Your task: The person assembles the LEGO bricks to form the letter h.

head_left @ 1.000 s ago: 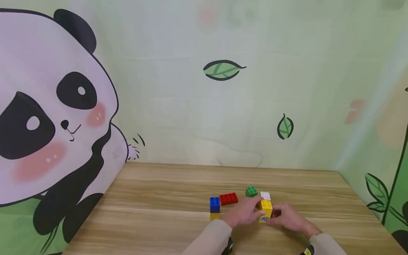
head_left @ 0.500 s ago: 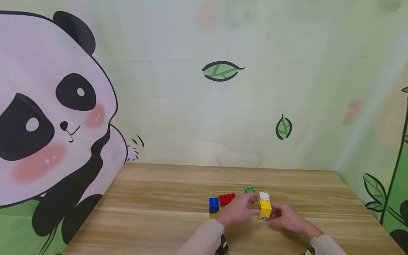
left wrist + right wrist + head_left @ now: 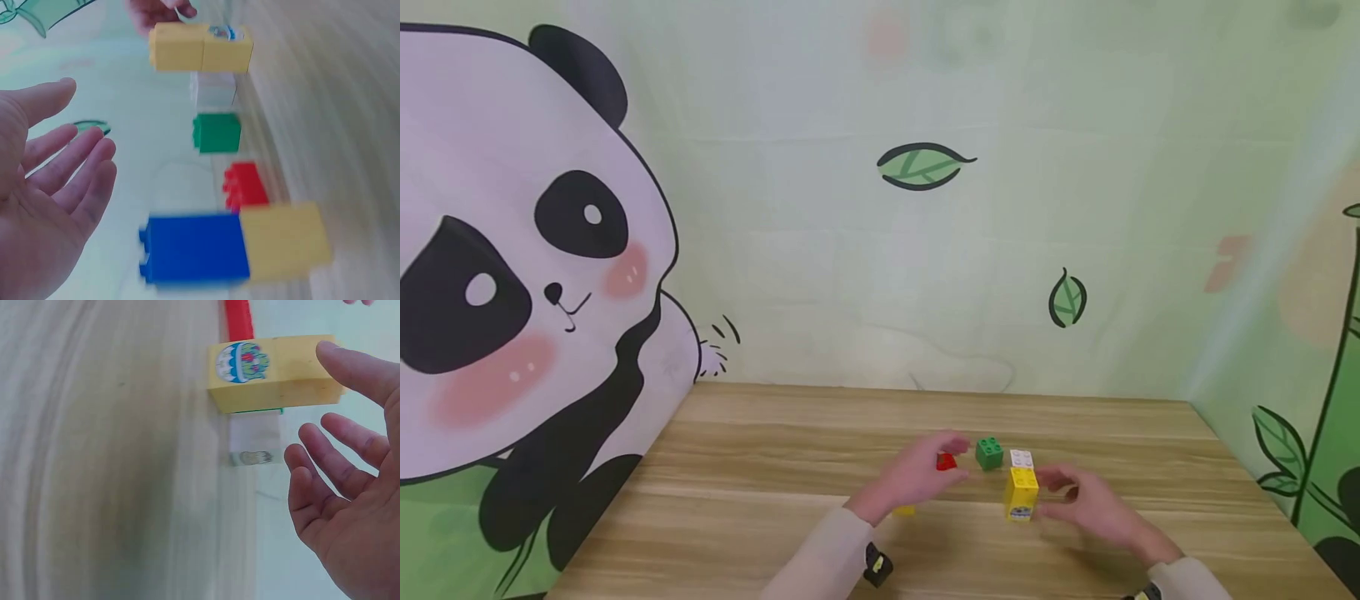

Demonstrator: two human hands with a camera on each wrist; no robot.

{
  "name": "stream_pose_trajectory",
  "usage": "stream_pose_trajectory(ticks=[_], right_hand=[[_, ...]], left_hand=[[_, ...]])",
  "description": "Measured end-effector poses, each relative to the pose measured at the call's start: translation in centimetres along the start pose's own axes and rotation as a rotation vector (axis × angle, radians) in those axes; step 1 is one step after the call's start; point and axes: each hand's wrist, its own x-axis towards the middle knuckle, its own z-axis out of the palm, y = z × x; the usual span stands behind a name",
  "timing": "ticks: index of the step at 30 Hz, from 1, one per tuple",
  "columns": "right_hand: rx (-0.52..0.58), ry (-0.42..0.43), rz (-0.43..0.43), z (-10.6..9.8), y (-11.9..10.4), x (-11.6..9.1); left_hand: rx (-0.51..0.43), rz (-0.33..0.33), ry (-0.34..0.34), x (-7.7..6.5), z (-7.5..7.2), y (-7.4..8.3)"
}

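A stack of two yellow toy bricks (image 3: 1022, 496) stands on the table, its lower brick bearing a printed picture. My right hand (image 3: 1093, 510) is just right of it, fingers relaxed and holding nothing. Over to the left, my left hand (image 3: 921, 477) hovers with thumb and fingers spread, above and beside the red brick (image 3: 946, 462), which it partly hides. A blue brick (image 3: 197, 250) on a yellow brick (image 3: 284, 240) shows fully in the left wrist view; the left hand covers most of this stack in the head view.
Behind the yellow stack sits a white brick (image 3: 1021, 458), with a green brick (image 3: 989, 453) to its left. The wooden table (image 3: 760, 450) meets a pale backdrop printed with a panda (image 3: 587, 333) and leaves.
My left hand has let go of the yellow stack and moved left, over the red brick and blue stack. My right hand has drawn slightly away to the right, its fingers loosening.
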Motion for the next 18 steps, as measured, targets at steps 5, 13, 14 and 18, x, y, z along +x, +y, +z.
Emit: stream_pose_trajectory(ticks=[5,13,14,18], right_hand=[[-0.057,0.063,-0.023,-0.6,-1.2,-0.2],[-0.109,0.118,-0.126,-1.0,-3.3,0.0],[-0.119,0.120,-0.133,-0.9,-3.5,0.1],[-0.141,0.116,-0.154,-0.5,-4.5,0.5]], left_hand=[[0.073,0.009,0.051,-1.3,-1.9,-1.3],[0.211,-0.032,0.071,-3.3,-3.2,-3.4],[0.214,-0.036,0.065,-3.4,-3.2,-3.6],[0.184,-0.061,0.045,-4.0,-3.1,-4.4]])
